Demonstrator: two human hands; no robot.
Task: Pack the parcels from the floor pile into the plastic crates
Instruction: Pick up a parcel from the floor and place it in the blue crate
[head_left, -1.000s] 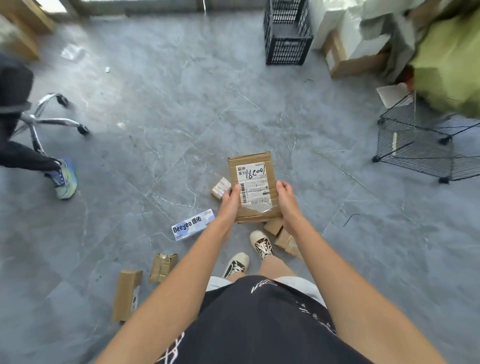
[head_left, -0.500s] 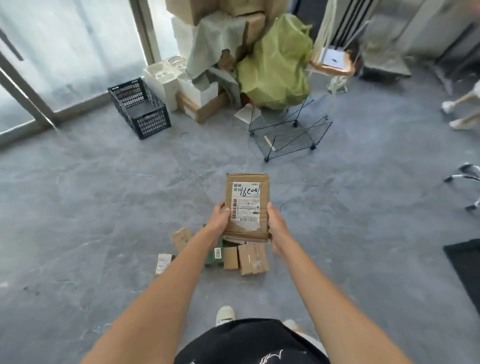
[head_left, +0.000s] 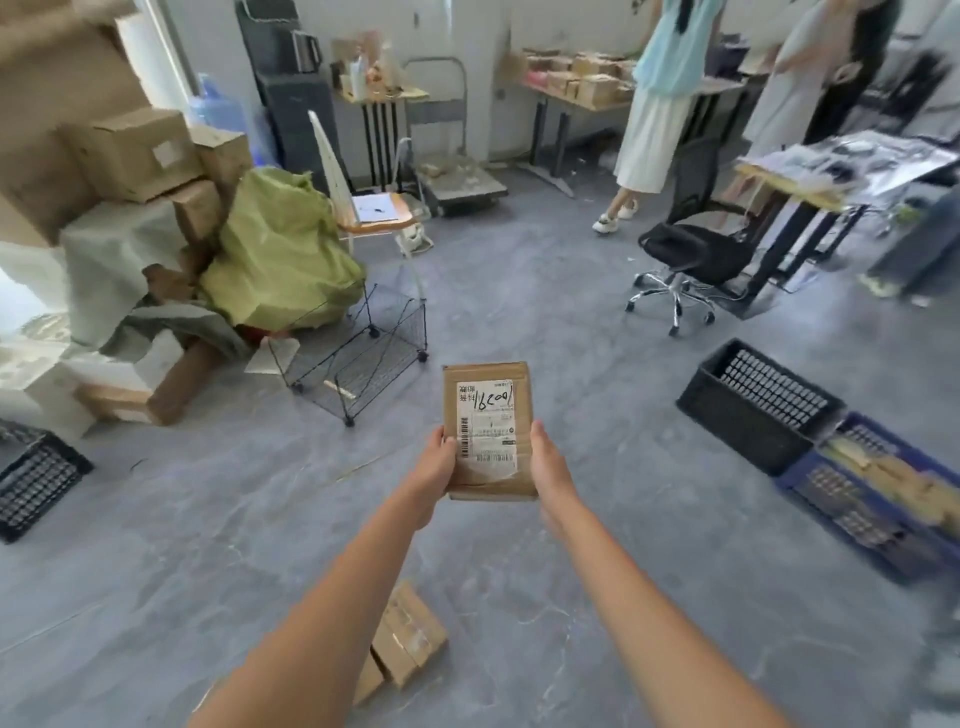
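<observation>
Two hands share one parcel (head_left: 488, 431) in head view: left hand (head_left: 439, 460) and right hand (head_left: 545, 462) w/ fingers gripping its long edges, long axis pointing away. Black crate (head_left: 753, 410) and blue crate (head_left: 878, 499) lie to the right, so right hand is nearer.

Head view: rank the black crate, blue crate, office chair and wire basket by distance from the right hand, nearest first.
From the right hand, which holds the parcel:
1. Black crate, on its right.
2. Blue crate, farther right, touching the black one.
3. Office chair, ahead right, deeper in the room.
The wire basket, ahead left, is too close to call against the black crate.
</observation>
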